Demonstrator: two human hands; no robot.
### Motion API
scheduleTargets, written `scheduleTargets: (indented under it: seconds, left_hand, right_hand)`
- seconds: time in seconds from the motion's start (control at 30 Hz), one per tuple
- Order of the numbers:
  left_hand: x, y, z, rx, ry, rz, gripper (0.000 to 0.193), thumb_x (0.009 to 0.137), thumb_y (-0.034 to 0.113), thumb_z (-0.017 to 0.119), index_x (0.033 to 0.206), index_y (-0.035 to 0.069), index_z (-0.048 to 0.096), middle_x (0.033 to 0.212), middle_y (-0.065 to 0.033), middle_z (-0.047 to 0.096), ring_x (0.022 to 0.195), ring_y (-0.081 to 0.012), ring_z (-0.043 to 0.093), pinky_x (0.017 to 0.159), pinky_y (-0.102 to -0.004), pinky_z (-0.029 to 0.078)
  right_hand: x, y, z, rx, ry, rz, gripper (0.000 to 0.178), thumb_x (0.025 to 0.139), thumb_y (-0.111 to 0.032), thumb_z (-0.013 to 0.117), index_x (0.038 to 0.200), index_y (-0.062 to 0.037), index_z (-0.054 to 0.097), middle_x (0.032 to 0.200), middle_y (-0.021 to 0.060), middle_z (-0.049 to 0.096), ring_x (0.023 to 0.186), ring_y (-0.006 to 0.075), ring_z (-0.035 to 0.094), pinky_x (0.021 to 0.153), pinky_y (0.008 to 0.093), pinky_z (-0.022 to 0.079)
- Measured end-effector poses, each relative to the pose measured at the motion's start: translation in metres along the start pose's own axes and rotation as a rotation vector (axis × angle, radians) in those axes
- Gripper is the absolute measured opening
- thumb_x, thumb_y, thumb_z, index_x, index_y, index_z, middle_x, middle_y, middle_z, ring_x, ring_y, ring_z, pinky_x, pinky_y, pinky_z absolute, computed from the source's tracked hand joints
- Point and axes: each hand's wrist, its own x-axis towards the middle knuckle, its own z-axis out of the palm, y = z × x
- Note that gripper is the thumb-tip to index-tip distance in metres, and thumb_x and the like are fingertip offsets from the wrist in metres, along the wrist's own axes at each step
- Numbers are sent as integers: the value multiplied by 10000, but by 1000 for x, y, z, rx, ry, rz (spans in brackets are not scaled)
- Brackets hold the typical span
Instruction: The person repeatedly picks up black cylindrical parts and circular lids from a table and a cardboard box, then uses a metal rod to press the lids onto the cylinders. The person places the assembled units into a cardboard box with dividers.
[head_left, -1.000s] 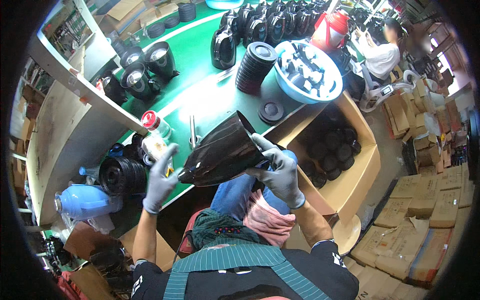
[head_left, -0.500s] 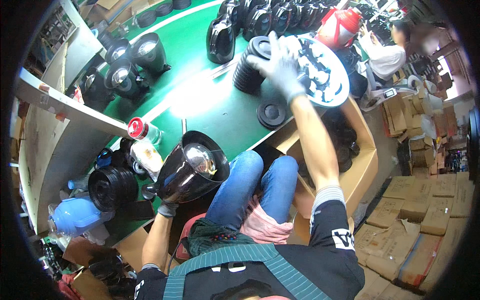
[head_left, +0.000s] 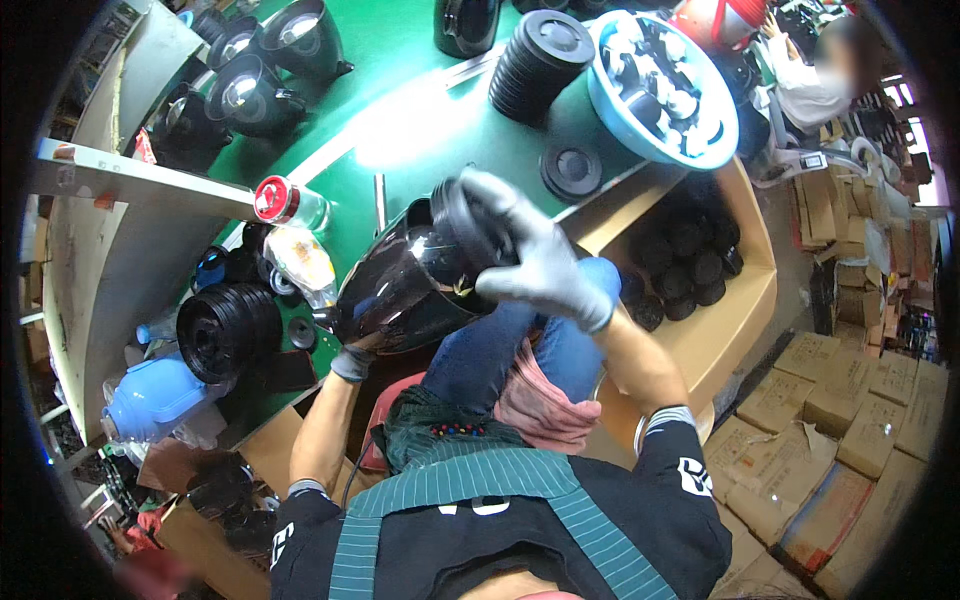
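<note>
A glossy black jug body (head_left: 390,292) lies tilted over my lap, its wide opening turned up to the right. Gloved in grey, my left hand (head_left: 352,362) holds it from beneath, most of the fingers hidden behind it. In my gloved right hand (head_left: 540,255) is a round black ribbed lid (head_left: 466,222), gripped at its edge against the jug's opening. Whether the lid sits inside the rim cannot be told. A tall stack of similar black discs (head_left: 540,65) stands on the green table (head_left: 420,160), with a separate low pile of discs (head_left: 571,173) nearer me.
A blue basin (head_left: 612,100) of black and white parts stands at the table's right. Below it, an open carton (head_left: 745,270) holds black round parts. Jug bodies (head_left: 250,95) stand far left; a red-lidded jar (head_left: 285,202) is near the shelf. Another person (head_left: 810,90) sits far right.
My right hand has come from the disc stack down to the jug, bringing a black lid. The jug's opening, with a shiny liner showing before, is now partly covered. The view has shifted somewhat.
</note>
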Motion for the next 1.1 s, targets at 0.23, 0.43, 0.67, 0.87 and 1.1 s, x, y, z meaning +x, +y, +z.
scheduleTargets:
  seconds: [0.23, 0.43, 0.67, 0.87, 1.1]
  left_hand:
    - [-7, -1, 20, 11, -140, -198, 528, 1096, 125, 614, 1605, 54, 493, 1588, -135, 584, 1401, -272, 609, 1242, -469, 470]
    - [-19, -7, 38, 312, -214, -143, 572, 1044, 135, 706, 1580, 63, 521, 1573, -118, 600, 1376, -246, 619, 1209, -459, 496]
    - [-39, 34, 146, 1784, -7, 960, 379, 1006, 246, 690, 1291, 7, 761, 1215, -170, 793, 1075, -289, 783, 1015, -427, 600]
    - [-43, 32, 136, 1465, 144, 717, 419, 851, 143, 722, 1245, 15, 788, 1107, -209, 801, 1056, -333, 799, 916, -380, 628]
    - [-53, 32, 182, 1721, 19, 961, 416, 853, 149, 736, 1248, 31, 790, 1123, -192, 802, 1052, -334, 798, 923, -389, 631]
  right_hand:
    - [-90, 2, 22, -22, 93, -188, 1145, 636, -443, 993, 1624, -98, 530, 1694, 263, 390, 1556, 429, 411, 1280, 481, 305]
    - [-134, -23, 19, -249, 137, -396, 1145, 664, -551, 998, 1597, -72, 537, 1675, 273, 397, 1541, 446, 419, 1265, 510, 331]
    - [-166, -29, 29, 222, 283, 59, 704, 1123, -465, 566, 1598, 44, 468, 1605, 139, 536, 1453, 198, 511, 1224, 330, 375]
    - [-195, -22, 20, -41, 191, 45, 1006, 1094, -732, 378, 1706, 48, 205, 1780, 230, 260, 1632, 319, 283, 1337, 391, 186]
    - [-178, -42, 40, 426, 321, 112, 867, 1144, -652, 345, 1712, 1, 282, 1768, 199, 303, 1633, 295, 303, 1329, 389, 210]
